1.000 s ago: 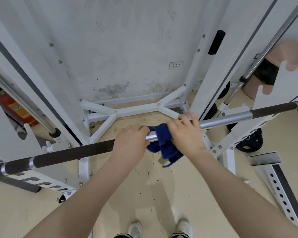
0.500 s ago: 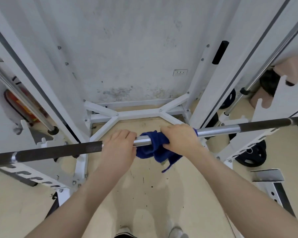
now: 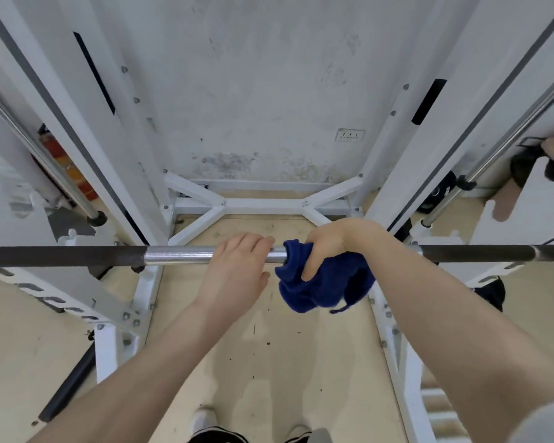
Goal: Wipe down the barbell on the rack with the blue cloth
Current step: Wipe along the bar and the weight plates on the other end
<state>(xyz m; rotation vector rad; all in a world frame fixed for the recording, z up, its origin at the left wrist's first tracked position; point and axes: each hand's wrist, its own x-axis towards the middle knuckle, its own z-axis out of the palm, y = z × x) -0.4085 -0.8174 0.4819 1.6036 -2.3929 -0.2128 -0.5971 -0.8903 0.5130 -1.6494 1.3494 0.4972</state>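
**Barbell on rack, cloth wrapped at mid-shaft**

Barbell (image 3: 179, 255) lies level across the white rack (image 3: 141, 174), spanning the view from left edge to right edge. Shaft surface: dark knurled sections toward both ends, bright smooth steel in the middle.

Left hand (image 3: 237, 266): fingers curled over the top of the smooth steel section, gripping the bar bare, no cloth under it.

Right hand (image 3: 330, 247): just beside the left, fingers and thumb wrapped round the blue cloth (image 3: 320, 286), which is bunched around the bar. Most of the cloth hangs loose below the shaft; a thin thread or corner trails at its lower edge. A short gap of bare steel separates the two hands.

Background: stained white wall with a socket plate (image 3: 350, 135); rack base struts on a beige floor (image 3: 285, 346); something red (image 3: 68, 161) behind the left upright, partly hidden. Shoe tips visible at the bottom edge.
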